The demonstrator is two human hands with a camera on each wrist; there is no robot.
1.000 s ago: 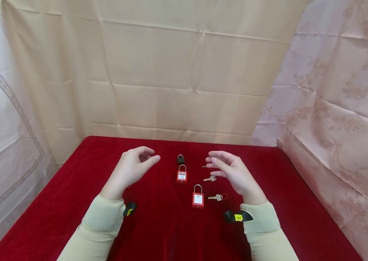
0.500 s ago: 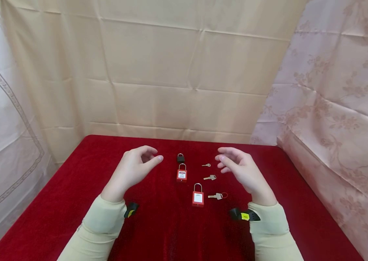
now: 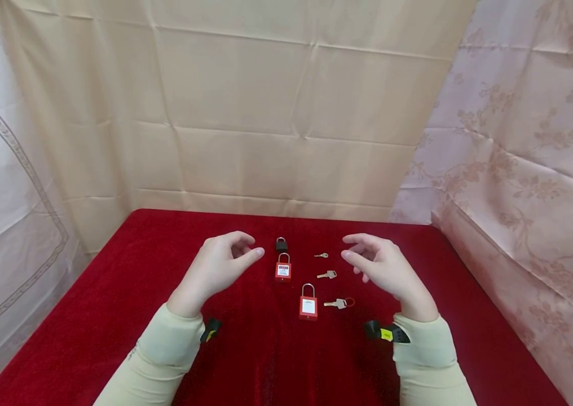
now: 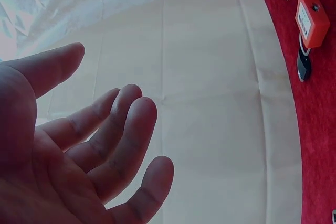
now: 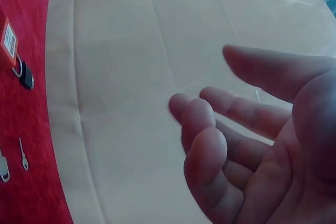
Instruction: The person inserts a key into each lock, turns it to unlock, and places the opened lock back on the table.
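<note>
My left hand (image 3: 220, 269) hovers over the left part of the table, fingers loosely bent and holding nothing. Nearest to it are a small black padlock (image 3: 281, 246) and a red padlock (image 3: 283, 272) with a white label, one in front of the other. A second red padlock (image 3: 308, 307) lies closer to me. To the right of the locks lie a small key (image 3: 321, 255), a larger key (image 3: 326, 274) and a key with a red ring (image 3: 339, 303). My right hand (image 3: 387, 266), relaxed with nothing in it, is held just right of the keys.
A red velvet cloth (image 3: 129, 270) covers the table. Behind it hangs a beige curtain (image 3: 246, 113), with a pale floral cloth (image 3: 535, 146) on the right and a white one (image 3: 2, 186) on the left. Each wrist carries a black strapped device.
My right hand has drawn away to the right, uncovering the small key. My left hand has shifted slightly to the right. Locks and keys lie as before.
</note>
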